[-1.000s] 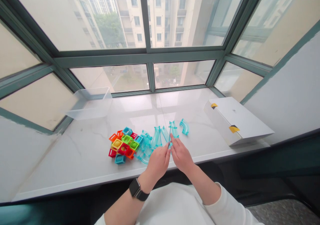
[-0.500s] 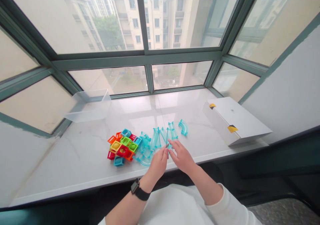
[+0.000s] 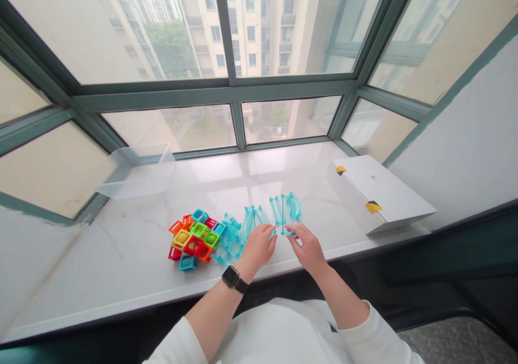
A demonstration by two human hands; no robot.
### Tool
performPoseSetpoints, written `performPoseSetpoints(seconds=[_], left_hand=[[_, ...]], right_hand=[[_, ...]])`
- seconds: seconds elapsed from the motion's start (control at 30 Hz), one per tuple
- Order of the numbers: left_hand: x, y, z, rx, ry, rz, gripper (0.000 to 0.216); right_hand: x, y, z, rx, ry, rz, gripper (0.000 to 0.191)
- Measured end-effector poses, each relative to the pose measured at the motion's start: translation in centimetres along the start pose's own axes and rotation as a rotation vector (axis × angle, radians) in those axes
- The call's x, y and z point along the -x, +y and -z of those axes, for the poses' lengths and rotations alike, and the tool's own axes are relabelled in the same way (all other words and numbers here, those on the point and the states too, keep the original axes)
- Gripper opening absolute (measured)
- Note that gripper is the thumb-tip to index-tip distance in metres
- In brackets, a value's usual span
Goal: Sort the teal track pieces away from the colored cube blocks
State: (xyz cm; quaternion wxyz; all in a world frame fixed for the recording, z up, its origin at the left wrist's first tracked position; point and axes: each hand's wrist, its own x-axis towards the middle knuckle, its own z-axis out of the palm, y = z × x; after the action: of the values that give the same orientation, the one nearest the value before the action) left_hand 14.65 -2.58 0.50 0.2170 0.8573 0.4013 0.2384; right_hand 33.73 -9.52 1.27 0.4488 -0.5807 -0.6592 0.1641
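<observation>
Between my two hands is a see-through turquoise track piece [image 3: 283, 218] with a thin dark line along it, at the near end of the loose pieces. My right hand [image 3: 306, 248] pinches its near right end between thumb and fingers. The fingers of my left hand [image 3: 259, 245] are pressed together at its near left end, where a bit of turquoise shows at the fingertips. More turquoise track pieces [image 3: 231, 234] lie in a heap left of my left hand, partly behind it. A curved track piece [image 3: 297, 206] lies just beyond my right fingers.
Colourful square frame blocks [image 3: 195, 239], some with balls inside, are piled left of the track pieces. A clear plastic bin [image 3: 140, 186] stands at the back left. To the right sits a white box [image 3: 376, 191] with yellow-and-black tape. Windows border the white sill [image 3: 133, 256].
Both hands have moved apart, my right hand shifting rightward. The track piece with the dark line has moved right and away from me. The camera view has shifted slightly.
</observation>
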Motion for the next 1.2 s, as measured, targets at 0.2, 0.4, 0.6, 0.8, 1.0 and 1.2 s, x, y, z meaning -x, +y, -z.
performPoseSetpoints(seconds=[0.2, 0.4, 0.6, 0.8, 1.0, 1.2], left_hand=[[-1.2, -1.9, -2.0, -0.239, -0.135, -0.134, 0.037], [-0.8, -2.8, -1.5, -0.32, -0.197, -0.099, 0.031], [-0.4, -3.5, -0.1, -0.355, -0.187, -0.063, 0.035], [-0.7, -2.4, 0.4, -0.233, -0.052, -0.058, 0.03], [-2.5, -1.1, -0.6, -0.069, 0.008, 0.036, 0.016], [-3.8, -1.0, -1.1, -0.149, 0.045, 0.065, 0.01]], right_hand=[[0.0, 1.3, 0.7, 0.006, 0.044, -0.031, 0.028], [-0.2, 2.6, 0.4, 0.034, 0.059, -0.062, 0.026], [-1.0, 3.0, -0.3, 0.007, 0.041, -0.077, 0.025], [-2.0, 3.2, -1.1, -0.012, 0.017, -0.054, 0.024], [-3.1, 4.0, -2.3, -0.004, -0.005, -0.034, 0.024], [-3.7, 5.5, -3.2, 0.04, -0.036, -0.04, 0.024]])
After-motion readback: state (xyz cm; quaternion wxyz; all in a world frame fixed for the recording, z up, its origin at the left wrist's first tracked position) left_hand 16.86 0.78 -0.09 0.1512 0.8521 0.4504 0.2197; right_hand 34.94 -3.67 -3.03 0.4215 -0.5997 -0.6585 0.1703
